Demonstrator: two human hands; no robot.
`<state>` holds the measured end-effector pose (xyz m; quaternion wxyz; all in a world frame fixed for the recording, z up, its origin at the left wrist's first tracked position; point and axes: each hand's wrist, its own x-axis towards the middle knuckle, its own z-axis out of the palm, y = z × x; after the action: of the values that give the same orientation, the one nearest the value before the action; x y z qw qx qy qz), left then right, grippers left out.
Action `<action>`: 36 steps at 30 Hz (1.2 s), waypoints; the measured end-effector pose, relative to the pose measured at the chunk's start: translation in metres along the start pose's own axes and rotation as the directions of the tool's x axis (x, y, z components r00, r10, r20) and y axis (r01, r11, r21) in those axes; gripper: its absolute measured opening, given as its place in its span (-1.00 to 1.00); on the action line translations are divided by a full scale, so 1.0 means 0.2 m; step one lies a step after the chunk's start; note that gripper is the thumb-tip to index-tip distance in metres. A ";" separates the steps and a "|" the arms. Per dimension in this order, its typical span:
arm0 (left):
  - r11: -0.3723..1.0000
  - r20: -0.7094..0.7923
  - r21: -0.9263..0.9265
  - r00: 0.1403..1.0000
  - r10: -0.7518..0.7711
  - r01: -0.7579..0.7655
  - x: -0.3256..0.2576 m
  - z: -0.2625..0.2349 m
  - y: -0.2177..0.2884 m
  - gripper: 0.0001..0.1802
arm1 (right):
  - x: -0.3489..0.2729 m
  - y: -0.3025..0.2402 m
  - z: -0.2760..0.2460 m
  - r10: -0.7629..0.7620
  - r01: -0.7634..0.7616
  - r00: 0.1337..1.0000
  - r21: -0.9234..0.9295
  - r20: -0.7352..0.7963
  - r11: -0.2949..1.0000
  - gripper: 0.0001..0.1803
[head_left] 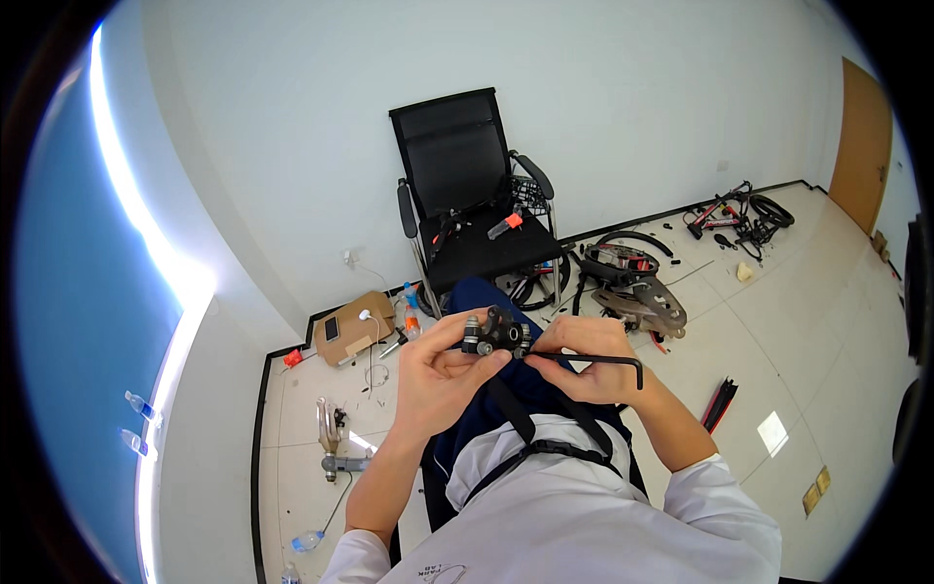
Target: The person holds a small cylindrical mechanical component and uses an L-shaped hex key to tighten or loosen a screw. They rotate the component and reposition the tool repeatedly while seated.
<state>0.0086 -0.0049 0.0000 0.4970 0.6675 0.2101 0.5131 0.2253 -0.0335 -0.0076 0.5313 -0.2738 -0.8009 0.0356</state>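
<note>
My left hand (435,378) grips a small black bicycle brake caliper (500,331) with silver bolts, held up above my lap. Its thumb presses the lower side, while the fingers wrap the left end. In my right hand (591,343) is a black L-shaped hex key (608,359), pinched between thumb and fingers. The short bent end of the key points down on the right. Its other end reaches toward a bolt at the caliper's lower right; I cannot tell whether the tip sits in the bolt.
A black office chair (465,255) ahead carries black parts and an orange-labelled bottle (506,226). Bicycle parts (642,297) lie on the floor to its right, with a bike frame (725,212) farther off. At left are a cardboard box (360,336) with a phone (332,329), and a metal fork-shaped part (329,433).
</note>
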 end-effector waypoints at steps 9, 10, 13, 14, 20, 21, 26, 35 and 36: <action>0.997 0.010 0.003 0.997 -0.076 0.076 -0.01 0.01 0.00 -0.59 | 0.01 0.00 -0.07 -0.035 0.037 0.985 -0.005 0.169 0.999 -0.83; 0.996 0.003 0.000 0.996 -0.084 0.084 -0.01 0.00 0.00 -0.59 | 0.01 0.01 -0.06 -0.031 0.031 0.989 0.002 0.148 1.000 -0.83; 0.998 -0.023 -0.045 0.999 -0.045 0.044 -0.01 0.00 -0.01 -0.58 | 0.00 0.03 -0.04 0.011 -0.012 0.996 0.011 0.090 1.000 -0.84; 0.998 -0.033 -0.066 0.999 -0.022 0.019 -0.01 -0.01 -0.01 -0.57 | 0.01 0.03 -0.03 0.045 -0.046 0.996 0.004 0.073 0.999 -0.84; 0.996 -0.040 0.008 0.995 0.088 -0.088 0.00 0.01 -0.02 -0.51 | -0.01 0.02 0.04 0.140 -0.139 0.990 0.038 -0.021 0.990 -0.88; 0.996 -0.037 0.012 0.996 0.087 -0.087 0.00 0.01 -0.02 -0.52 | 0.00 0.02 0.04 0.127 -0.126 0.991 0.036 -0.032 0.991 -0.88; 0.998 -0.013 0.020 0.998 0.059 -0.059 0.01 0.01 0.00 -0.57 | 0.00 0.03 0.05 0.086 -0.083 0.995 0.054 -0.054 0.995 -0.87; 1.000 -0.003 0.006 1.000 0.003 -0.003 0.00 0.00 -0.01 -0.60 | 0.02 0.02 -0.01 0.001 -0.003 0.998 0.037 0.066 0.999 -0.81; 1.000 -0.003 -0.003 1.000 0.004 -0.004 0.00 0.00 -0.02 -0.59 | 0.02 0.02 -0.01 0.000 -0.003 0.998 0.040 0.069 0.999 -0.81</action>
<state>0.0093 -0.0038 -0.0028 0.4967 0.6664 0.2085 0.5155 0.2278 -0.0290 -0.0047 0.5090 -0.2622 -0.8176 0.0615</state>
